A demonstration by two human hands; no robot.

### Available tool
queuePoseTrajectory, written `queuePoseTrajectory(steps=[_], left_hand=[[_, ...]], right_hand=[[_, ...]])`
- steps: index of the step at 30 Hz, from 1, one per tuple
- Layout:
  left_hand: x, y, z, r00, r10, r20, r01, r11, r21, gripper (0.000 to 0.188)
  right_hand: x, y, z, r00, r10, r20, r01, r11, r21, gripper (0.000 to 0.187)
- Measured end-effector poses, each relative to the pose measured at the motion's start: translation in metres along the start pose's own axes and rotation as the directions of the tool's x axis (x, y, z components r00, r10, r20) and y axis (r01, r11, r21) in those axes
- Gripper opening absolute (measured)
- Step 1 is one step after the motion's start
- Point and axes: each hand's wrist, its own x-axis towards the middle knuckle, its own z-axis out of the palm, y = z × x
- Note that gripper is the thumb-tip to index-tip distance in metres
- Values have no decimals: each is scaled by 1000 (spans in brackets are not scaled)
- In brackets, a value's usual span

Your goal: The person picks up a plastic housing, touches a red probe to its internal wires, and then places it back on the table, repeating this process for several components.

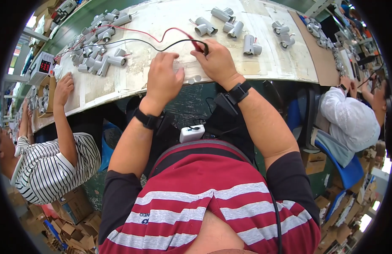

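My right hand (219,63) is closed around the ends of a red wire (170,28) and a black wire (141,40), above the near part of the table; their tips are hidden in the fingers. To its left, my left hand (163,78) hovers over the table edge, its fingers loosely bent and the thumb apart, with nothing visible in it. Small pale round pieces (194,79) lie at the table edge between the hands. Both wires run left toward a small box with a red-lit display (44,67).
Grey cylindrical housings (94,63) are heaped on the table's left; several more, such as a grey housing pair (252,46), stand behind and right. A person in a striped shirt (56,165) works at left, another in white (350,114) at right. A white box (191,133) sits below the edge.
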Motion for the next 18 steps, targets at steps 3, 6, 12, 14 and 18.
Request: queuePoseTrajectory(steps=[3, 6, 12, 14, 18], left_hand=[[34, -5, 29, 991, 109, -80, -106, 993, 51, 48], [69, -6, 57, 988, 111, -105, -107, 994, 35, 57], [117, -2, 76, 997, 46, 62, -45, 999, -11, 55], [123, -1, 79, 991, 100, 93, -100, 995, -5, 50], [115, -5, 74, 996, 50, 67, -39, 987, -159, 40]], right_hand=[[-2, 7, -4, 997, 77, -14, -76, 996, 53, 20], [-4, 13, -9, 983, 185, 13, -185, 972, 142, 19], [-7, 20, -13, 957, 291, -1, -276, 908, 314, 19], [-8, 22, -12, 962, 272, -27, -247, 908, 338, 19], [-10, 23, -11, 963, 266, -44, -246, 935, 254, 21]])
